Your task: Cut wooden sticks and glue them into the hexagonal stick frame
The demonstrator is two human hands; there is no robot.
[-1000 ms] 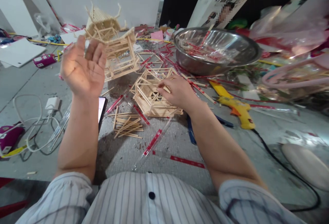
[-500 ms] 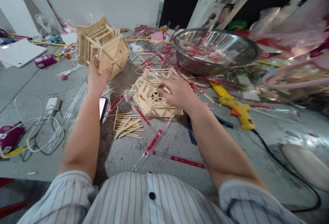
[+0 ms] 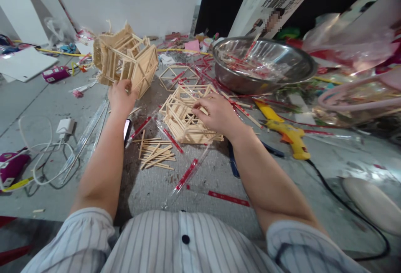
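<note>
My left hand [image 3: 121, 99] is closed on the lower edge of a many-sided model built from thin wooden sticks [image 3: 142, 70], tilted at the back left. A second, lower stick frame [image 3: 180, 116], roughly hexagonal, sits on the table in front of me. Over its right side lies my right hand [image 3: 216, 112], fingers curled and gripping it; the fingertips are partly hidden. Loose wooden sticks [image 3: 158, 154] form a small pile nearer to me. Behind the second frame lies a flat hexagon of sticks [image 3: 177, 76].
A steel bowl [image 3: 266, 85] of red and clear wrappers stands at the back right. A yellow glue gun [image 3: 290, 135] with a black cord lies right of my arm. A phone [image 3: 127, 131] is beside my left forearm, a white charger [image 3: 65, 127] farther left.
The model in my left hand has turned and dropped slightly, and the left fingers have shifted on its lower edge. My right hand and the second frame stay almost still.
</note>
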